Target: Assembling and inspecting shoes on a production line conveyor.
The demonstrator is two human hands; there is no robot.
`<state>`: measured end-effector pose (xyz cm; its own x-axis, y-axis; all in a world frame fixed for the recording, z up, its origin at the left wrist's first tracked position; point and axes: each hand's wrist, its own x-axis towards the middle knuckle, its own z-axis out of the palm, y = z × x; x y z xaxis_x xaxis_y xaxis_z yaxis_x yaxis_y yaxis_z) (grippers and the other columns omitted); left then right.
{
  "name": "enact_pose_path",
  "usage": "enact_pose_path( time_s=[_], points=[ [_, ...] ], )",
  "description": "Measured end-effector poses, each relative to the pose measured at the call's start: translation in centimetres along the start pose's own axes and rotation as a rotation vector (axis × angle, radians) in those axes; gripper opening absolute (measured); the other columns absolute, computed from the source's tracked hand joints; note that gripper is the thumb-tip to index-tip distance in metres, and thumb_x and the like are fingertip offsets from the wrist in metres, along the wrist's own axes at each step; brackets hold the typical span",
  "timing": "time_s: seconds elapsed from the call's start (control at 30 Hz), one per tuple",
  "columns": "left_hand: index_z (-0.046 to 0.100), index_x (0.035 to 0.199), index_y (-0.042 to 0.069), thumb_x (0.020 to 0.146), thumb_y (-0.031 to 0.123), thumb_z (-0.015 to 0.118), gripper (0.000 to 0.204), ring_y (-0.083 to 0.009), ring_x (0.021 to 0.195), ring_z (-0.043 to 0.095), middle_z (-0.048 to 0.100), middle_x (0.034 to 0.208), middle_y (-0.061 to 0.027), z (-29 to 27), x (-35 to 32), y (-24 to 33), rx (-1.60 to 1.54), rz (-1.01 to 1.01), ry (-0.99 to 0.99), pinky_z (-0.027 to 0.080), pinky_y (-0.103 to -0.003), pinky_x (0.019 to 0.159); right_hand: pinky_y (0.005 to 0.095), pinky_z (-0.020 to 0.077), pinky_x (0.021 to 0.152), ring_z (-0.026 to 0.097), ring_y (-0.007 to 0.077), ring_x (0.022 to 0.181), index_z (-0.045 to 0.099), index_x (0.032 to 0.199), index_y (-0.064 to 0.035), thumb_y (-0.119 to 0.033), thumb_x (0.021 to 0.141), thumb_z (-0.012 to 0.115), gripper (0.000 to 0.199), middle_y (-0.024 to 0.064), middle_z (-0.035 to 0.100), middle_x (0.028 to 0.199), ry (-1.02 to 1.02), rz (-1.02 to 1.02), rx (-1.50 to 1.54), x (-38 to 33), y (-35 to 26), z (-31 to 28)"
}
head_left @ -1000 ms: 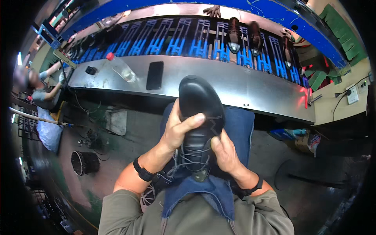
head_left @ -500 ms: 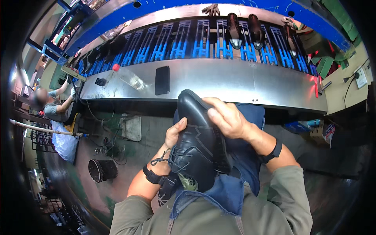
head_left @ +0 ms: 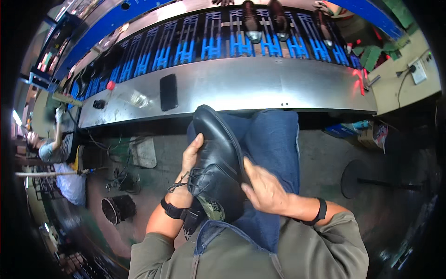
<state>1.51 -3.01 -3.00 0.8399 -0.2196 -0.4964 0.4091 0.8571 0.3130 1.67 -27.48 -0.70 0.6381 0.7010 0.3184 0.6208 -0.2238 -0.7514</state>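
Observation:
A black lace-up shoe (head_left: 209,156) rests across my lap with its toe pointing away, tilted so the sole's edge shows on the right. My left hand (head_left: 188,162) grips it from the left, thumb on the upper above the laces and the other fingers hidden beneath. On the opposite side my right hand (head_left: 269,191) bends its fingers against the sole edge near the middle and heel. Its fingertips are slightly blurred and partly hidden by the shoe. A mottled green and pale lining (head_left: 214,211) shows at the shoe's opening.
Beyond my knees runs a metal bench (head_left: 232,83) with a black phone (head_left: 168,92) and a clear bottle (head_left: 139,99). Behind it, dark shoes (head_left: 251,21) sit on a blue-tipped rack (head_left: 211,44). A black bucket (head_left: 118,208) stands left; another person (head_left: 51,151) is farther left.
My right hand has slid from the toe back along the sole edge toward the heel. The shoe has shifted a little left in view, and the bench appears farther up and left.

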Motion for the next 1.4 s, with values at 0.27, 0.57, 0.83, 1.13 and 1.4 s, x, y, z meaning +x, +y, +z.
enact_pose_path(
  time_s=[0.27,0.57,0.83,1.13,1.4],
  points=[
    [0.061,0.125,0.0,0.103,0.043,0.051,0.049,-0.0283,0.097,0.071,0.07,0.113,-0.0163,3.2,4.6,1.5,0.155,0.029,0.057,0.059,-0.043,0.088,0.0575,0.0357,0.111,0.038,0.0465,0.139,0.053,0.141,-0.0163,-0.01,0.074,0.07,0.07,0.0253,0.036,0.153,0.13,-0.393,-0.232,1.8,2.2,0.4],
    [0.054,0.132,-0.006,0.102,0.036,0.053,0.052,-0.0138,0.087,0.062,0.064,0.1,-0.0066,1.7,-3.9,-0.2,1.223,0.737,0.159,0.051,-0.03,0.082,0.0462,0.0417,0.108,0.048,0.0437,0.125,0.05,0.143,-0.0148,-0.017,0.068,0.084,0.082,0.0254,0.044,0.137,0.255,-0.225,0.128,12.4,-2.0,-4.8],
    [0.052,0.119,0.003,0.08,0.013,0.083,0.05,-0.0209,0.112,0.055,0.052,0.122,-0.0094,-0.6,4.0,-3.5,0.939,0.807,-0.077,0.045,-0.035,0.097,0.0401,0.041,0.111,0.053,0.0306,0.132,0.045,0.148,-0.0161,-0.028,0.084,0.079,0.074,0.0156,0.056,0.14,-0.141,0.501,0.543,10.2,12.1,0.3],
    [0.063,0.111,0.003,0.073,0.013,0.085,0.045,-0.0317,0.088,0.061,0.059,0.099,-0.0124,-0.8,3.1,-3.3,1.456,1.169,-0.366,0.052,-0.041,0.078,0.0412,0.0391,0.111,0.048,0.0342,0.134,0.045,0.146,-0.0005,-0.035,0.092,0.071,0.069,0.0203,0.047,0.145,-0.028,0.377,0.232,9.5,15.2,-1.2],
    [0.057,0.122,0.001,0.088,0.012,0.078,0.041,-0.0121,0.097,0.053,0.051,0.114,-0.0058,0.8,8.5,-0.7,0.8,0.55,0.093,0.047,-0.028,0.085,0.0346,0.0491,0.084,0.054,0.0272,0.097,0.054,0.134,0.0037,-0.01,0.084,0.076,0.056,0.017,0.052,0.115,0.119,0.341,0.091,9.3,10.4,-0.5]
  ],
)
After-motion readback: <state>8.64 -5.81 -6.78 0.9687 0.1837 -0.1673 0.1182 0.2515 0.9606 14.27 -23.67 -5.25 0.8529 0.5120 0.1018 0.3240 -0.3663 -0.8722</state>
